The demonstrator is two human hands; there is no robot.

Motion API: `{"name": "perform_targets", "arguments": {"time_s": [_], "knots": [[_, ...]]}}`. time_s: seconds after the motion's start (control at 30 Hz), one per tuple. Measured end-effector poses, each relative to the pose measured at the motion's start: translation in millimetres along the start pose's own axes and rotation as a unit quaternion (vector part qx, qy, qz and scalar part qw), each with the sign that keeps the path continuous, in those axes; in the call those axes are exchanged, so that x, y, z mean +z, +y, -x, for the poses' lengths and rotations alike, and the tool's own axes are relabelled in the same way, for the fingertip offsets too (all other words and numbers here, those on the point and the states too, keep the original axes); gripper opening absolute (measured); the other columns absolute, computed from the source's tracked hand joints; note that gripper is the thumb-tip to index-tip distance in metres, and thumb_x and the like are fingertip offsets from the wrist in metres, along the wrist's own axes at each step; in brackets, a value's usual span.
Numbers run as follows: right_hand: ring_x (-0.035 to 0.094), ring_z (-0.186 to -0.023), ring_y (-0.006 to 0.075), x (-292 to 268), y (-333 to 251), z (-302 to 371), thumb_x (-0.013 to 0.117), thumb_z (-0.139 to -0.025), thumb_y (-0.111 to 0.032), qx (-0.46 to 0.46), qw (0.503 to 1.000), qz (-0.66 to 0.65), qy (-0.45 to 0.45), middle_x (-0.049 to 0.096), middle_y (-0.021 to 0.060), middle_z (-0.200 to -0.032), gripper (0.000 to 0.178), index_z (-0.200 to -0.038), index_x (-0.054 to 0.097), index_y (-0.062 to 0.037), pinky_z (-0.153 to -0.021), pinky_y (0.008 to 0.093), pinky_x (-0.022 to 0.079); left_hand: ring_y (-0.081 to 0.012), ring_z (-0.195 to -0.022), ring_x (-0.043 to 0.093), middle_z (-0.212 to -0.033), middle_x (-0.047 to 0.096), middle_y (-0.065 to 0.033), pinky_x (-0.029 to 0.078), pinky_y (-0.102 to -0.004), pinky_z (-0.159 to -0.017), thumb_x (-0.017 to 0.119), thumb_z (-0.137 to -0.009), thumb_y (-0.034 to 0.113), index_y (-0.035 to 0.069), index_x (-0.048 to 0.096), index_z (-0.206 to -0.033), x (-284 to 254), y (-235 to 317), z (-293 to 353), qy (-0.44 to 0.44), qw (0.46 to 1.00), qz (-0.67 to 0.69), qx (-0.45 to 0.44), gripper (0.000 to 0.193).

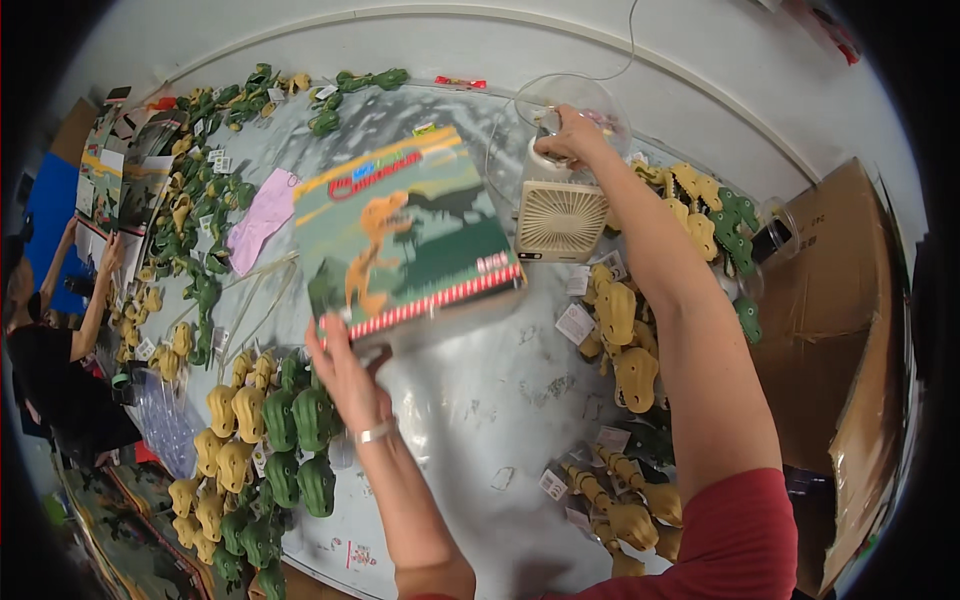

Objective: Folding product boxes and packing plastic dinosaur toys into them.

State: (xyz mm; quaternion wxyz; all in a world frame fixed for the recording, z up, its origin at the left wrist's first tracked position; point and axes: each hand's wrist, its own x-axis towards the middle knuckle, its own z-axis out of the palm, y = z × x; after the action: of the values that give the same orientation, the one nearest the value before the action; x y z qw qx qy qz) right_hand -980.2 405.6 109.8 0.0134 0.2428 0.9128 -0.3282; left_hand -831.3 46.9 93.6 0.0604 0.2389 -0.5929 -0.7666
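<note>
My left hand (pixel 345 375) is closed on the near left corner of the box (pixel 430 240), over the table (pixel 460 390), left of the fan (pixel 562 220); a firm pinch best steadies it while my right hand (pixel 575 138) reaches by the bowl (pixel 620 95) (gripping anything? I can't tell).

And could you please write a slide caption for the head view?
Left hand holds a dinosaur-printed box by one corner; right hand reaches near a cream fan.
</note>
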Motion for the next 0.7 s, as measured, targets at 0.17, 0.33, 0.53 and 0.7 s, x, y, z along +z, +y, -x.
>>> {"name": "perform_targets", "arguments": {"time_s": [0.17, 0.33, 0.53, 0.7], "knots": [[0.052, -0.109, 0.0392, 7.8, 26.9, -8.4, 0.078, -0.051, -0.054, -0.079, 0.995, 0.038, 0.055, 0.049, 0.0253, -0.12, 0.101, -0.131, 0.035, -0.0105, -0.089, 0.043, 0.044, -0.0286, -0.107, 0.046, -0.127, 0.041, -0.0105, 0.05, -0.0496, -0.062, 0.06, -0.08, 0.047, 0.009, 0.027, -0.136, 67.6, 4.8, -83.7, -0.044, 0.999, -0.02, 0.022, 0.075], [0.057, -0.098, 0.031, 6.5, 27.2, 8.9, 0.072, -0.063, -0.055, -0.14, 0.971, 0.12, 0.155, 0.054, 0.0245, -0.113, 0.096, -0.136, 0.032, -0.0058, -0.081, 0.038, 0.047, -0.0336, -0.113, 0.041, -0.13, 0.038, -0.0105, 0.049, -0.0559, -0.065, 0.062, -0.078, 0.049, 0.012, 0.032, -0.13, 101.8, 21.6, -160.4, -0.1, 0.993, -0.056, 0.006, 0.071], [0.054, -0.101, 0.0327, -58.4, 18.3, 63.8, 0.064, -0.075, -0.043, -0.279, 0.924, 0.073, 0.25, 0.054, 0.0206, -0.109, 0.067, -0.127, 0.044, -0.0065, -0.088, 0.038, 0.043, -0.0308, -0.127, 0.033, -0.144, 0.025, -0.0129, 0.028, -0.0556, -0.099, 0.056, -0.078, 0.057, 0.016, 0.003, -0.145, 153.0, -2.6, -112.3, 0.014, 0.996, 0.08, -0.032, 0.095], [0.063, -0.081, 0.0246, -66.8, -41.7, 182.9, 0.066, -0.073, -0.03, -0.363, 0.903, -0.076, 0.215, 0.064, 0.0153, -0.094, 0.037, -0.101, 0.063, -0.0059, -0.075, 0.0368, 0.049, -0.0228, -0.124, 0.038, -0.139, 0.036, -0.0075, 0.031, -0.0483, -0.098, 0.052, -0.088, 0.037, 0.013, 0.026, -0.14, 124.5, -34.0, 9.1, -0.179, 0.983, -0.017, 0.031, 0.063]]}}
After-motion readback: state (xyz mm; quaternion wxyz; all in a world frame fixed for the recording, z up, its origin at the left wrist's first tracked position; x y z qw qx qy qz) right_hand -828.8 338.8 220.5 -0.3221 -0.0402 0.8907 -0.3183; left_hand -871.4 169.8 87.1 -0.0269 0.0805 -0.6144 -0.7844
